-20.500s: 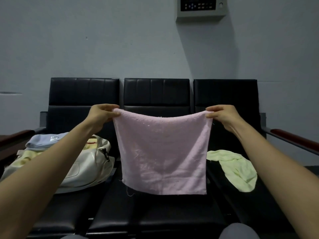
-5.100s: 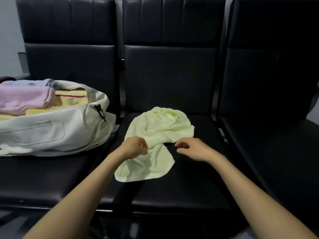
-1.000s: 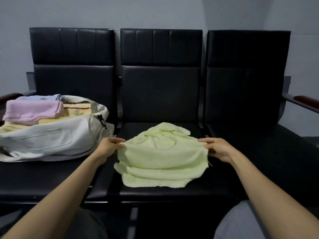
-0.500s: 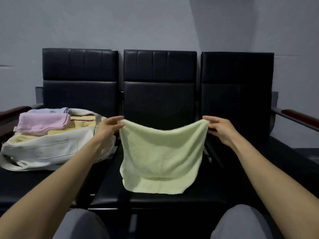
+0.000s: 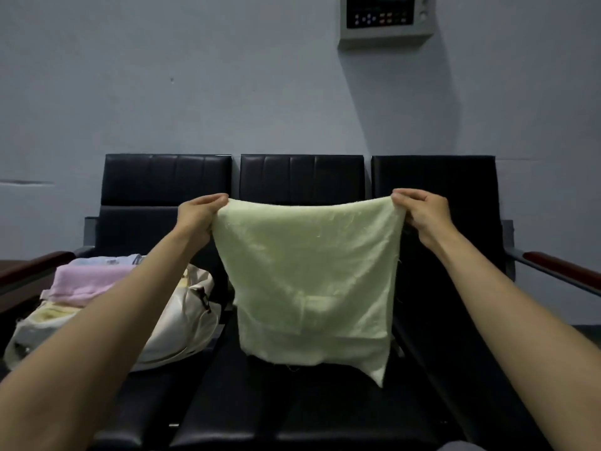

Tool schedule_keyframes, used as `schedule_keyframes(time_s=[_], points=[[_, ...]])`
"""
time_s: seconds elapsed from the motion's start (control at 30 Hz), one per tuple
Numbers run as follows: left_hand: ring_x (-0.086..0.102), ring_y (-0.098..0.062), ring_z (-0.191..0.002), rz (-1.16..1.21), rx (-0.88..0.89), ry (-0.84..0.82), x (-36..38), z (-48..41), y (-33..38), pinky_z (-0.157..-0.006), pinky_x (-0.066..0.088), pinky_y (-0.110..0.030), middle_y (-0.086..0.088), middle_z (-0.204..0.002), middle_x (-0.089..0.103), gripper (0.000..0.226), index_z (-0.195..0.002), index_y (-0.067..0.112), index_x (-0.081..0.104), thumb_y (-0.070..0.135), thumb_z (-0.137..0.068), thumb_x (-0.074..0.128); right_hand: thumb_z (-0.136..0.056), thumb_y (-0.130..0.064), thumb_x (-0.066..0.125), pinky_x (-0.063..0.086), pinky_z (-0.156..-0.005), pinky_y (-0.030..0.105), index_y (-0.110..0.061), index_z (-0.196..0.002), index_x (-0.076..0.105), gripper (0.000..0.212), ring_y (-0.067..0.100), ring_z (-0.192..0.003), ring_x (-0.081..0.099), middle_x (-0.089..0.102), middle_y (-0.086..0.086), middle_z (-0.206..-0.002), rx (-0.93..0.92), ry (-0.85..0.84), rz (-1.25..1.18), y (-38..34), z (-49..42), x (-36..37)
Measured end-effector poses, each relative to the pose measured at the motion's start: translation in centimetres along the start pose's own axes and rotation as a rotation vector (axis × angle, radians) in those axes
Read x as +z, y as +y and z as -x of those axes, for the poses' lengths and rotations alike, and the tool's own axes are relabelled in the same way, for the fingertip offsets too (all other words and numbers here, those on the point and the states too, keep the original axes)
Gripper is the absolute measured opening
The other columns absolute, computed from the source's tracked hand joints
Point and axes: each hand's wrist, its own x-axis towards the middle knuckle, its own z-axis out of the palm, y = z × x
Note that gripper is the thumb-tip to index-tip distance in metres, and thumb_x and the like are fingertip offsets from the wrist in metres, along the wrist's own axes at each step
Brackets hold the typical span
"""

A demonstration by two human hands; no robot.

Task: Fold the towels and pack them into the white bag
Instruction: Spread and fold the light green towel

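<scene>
So here we've got the pale green towel (image 5: 309,281) held up flat in front of us, spread wide open; our left hand (image 5: 198,216) pinches its top left corner and our right hand (image 5: 422,213) pinches the top right one, fingers curled over the edge on both sides. The hands are well apart, and the top edge sags a little between them. The towel hangs down in front of the middle seat (image 5: 292,402) of the black three-seat bench (image 5: 166,177); its lower right corner dips lower than the rest, and a faint crease runs across the lower part. We can't tell if the bottom edge touches the cushion or just hangs over it.

The white bag (image 5: 175,327) sits on the left seat, partly hidden behind our left forearm; it's open on top with folded towels stacked in it: a pink towel (image 5: 87,281) on top, a light blue one (image 5: 104,260) just behind it, and a yellowish one (image 5: 52,315) underneath.

Other stuff: dark wooden armrests at both ends of the bench, left (image 5: 32,263) and right (image 5: 559,265); a grey control panel (image 5: 387,19) up on the wall.
</scene>
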Motion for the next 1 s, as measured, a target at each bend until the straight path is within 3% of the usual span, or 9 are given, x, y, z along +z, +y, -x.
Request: schedule_keyframes(time_s=[0.13, 0.3, 0.43, 0.57, 0.67, 0.77, 0.83, 0.9, 1.0], points=[[0.058, -0.015, -0.083, -0.018, -0.165, -0.184, -0.1, -0.1, 0.4, -0.068, 0.051, -0.022, -0.007, -0.110, 0.061, 0.037, -0.130, 0.010, 0.056, -0.002, -0.095, 0.050, -0.092, -0.001, 0.057, 0.052, -0.066, 0.023, -0.001, -0.117, 0.065, 0.026, 0.014, -0.080, 0.063, 0.067, 0.010, -0.103, 0.184, -0.033, -0.066, 0.2, 0.1, 0.0], [0.055, -0.017, -0.087, -0.034, -0.259, -0.212, -0.8, -0.1, 0.0, -0.069, 0.049, -0.027, -0.004, -0.103, 0.056, 0.038, -0.125, 0.015, 0.060, -0.003, -0.097, 0.044, -0.086, 0.020, 0.036, 0.057, -0.063, 0.025, -0.003, -0.125, 0.058, 0.050, 0.019, -0.090, 0.063, 0.064, 0.012, -0.104, 0.449, -0.252, -0.089, 0.5, 0.7, -0.5], [0.059, -0.011, -0.067, 0.074, -0.379, -0.153, -1.3, -0.4, -1.4, -0.058, 0.051, -0.022, -0.006, -0.086, 0.064, 0.022, -0.115, 0.006, 0.061, 0.010, -0.094, 0.058, -0.089, 0.004, 0.055, 0.055, -0.063, 0.027, -0.004, -0.117, 0.063, 0.030, 0.018, -0.089, 0.062, 0.063, 0.010, -0.101, 0.488, -0.203, -0.169, 1.1, 1.1, 0.1], [0.058, -0.016, -0.096, -0.004, -0.407, -0.161, -1.4, -0.3, -3.0, -0.089, 0.045, -0.028, -0.006, -0.110, 0.061, 0.034, -0.130, 0.005, 0.055, 0.007, -0.096, 0.055, -0.090, -0.004, 0.062, 0.057, -0.057, 0.021, -0.001, -0.111, 0.064, 0.022, 0.013, -0.081, 0.063, 0.066, 0.006, -0.091, 0.537, -0.200, -0.081, 2.4, 1.8, 0.5], [0.054, -0.022, -0.110, -0.082, -0.446, -0.201, -1.5, -0.3, -3.7, -0.090, 0.041, -0.029, -0.011, -0.125, 0.052, 0.040, -0.139, 0.005, 0.046, 0.001, -0.099, 0.044, -0.092, 0.008, 0.050, 0.056, -0.067, 0.022, -0.004, -0.118, 0.062, 0.031, 0.016, -0.088, 0.062, 0.065, 0.010, -0.098, 0.582, -0.252, -0.047, 3.6, 2.0, 0.4], [0.051, -0.013, -0.076, -0.079, -0.512, -0.269, -2.0, -0.8, -4.3, -0.077, 0.044, -0.029, -0.006, -0.092, 0.055, 0.033, -0.126, 0.013, 0.054, 0.000, -0.100, 0.038, -0.088, 0.018, 0.038, 0.059, -0.061, 0.024, -0.007, -0.120, 0.060, 0.046, 0.019, -0.093, 0.062, 0.062, 0.013, -0.105, 0.613, -0.262, -0.116, 4.2, 2.1, 0.3], [0.040, -0.011, -0.063, -0.110, -0.588, -0.320, -2.6, -0.9, -4.8, -0.066, 0.040, -0.024, -0.003, -0.075, 0.046, 0.028, -0.102, 0.011, 0.056, -0.004, -0.097, 0.032, -0.087, 0.019, 0.037, 0.060, -0.061, 0.027, -0.007, -0.118, 0.060, 0.047, 0.022, -0.094, 0.062, 0.060, 0.015, -0.106, 0.625, -0.224, -0.182, 4.6, 2.2, 0.4], [0.044, -0.016, -0.069, -0.219, -0.645, -0.327, -3.3, -0.8, -5.6, -0.066, 0.043, -0.027, -0.008, -0.080, 0.048, 0.028, -0.089, 0.008, 0.055, -0.006, -0.094, 0.031, -0.086, 0.018, 0.035, 0.059, -0.061, 0.029, -0.006, -0.115, 0.060, 0.046, 0.024, -0.094, 0.061, 0.059, 0.016, -0.106, 0.664, -0.204, -0.212, 5.0, 2.5, 0.4], [0.052, -0.028, -0.082, -0.440, -0.717, -0.375, -4.2, -0.6, -7.6, -0.072, 0.049, -0.039, -0.019, -0.101, 0.052, 0.030, -0.091, 0.004, 0.061, -0.006, -0.094, 0.033, -0.085, 0.015, 0.033, 0.058, -0.061, 0.031, -0.005, -0.108, 0.061, 0.041, 0.022, -0.090, 0.060, 0.059, 0.013, -0.101, 0.754, -0.240, -0.133, 6.2, 3.5, 0.3]])
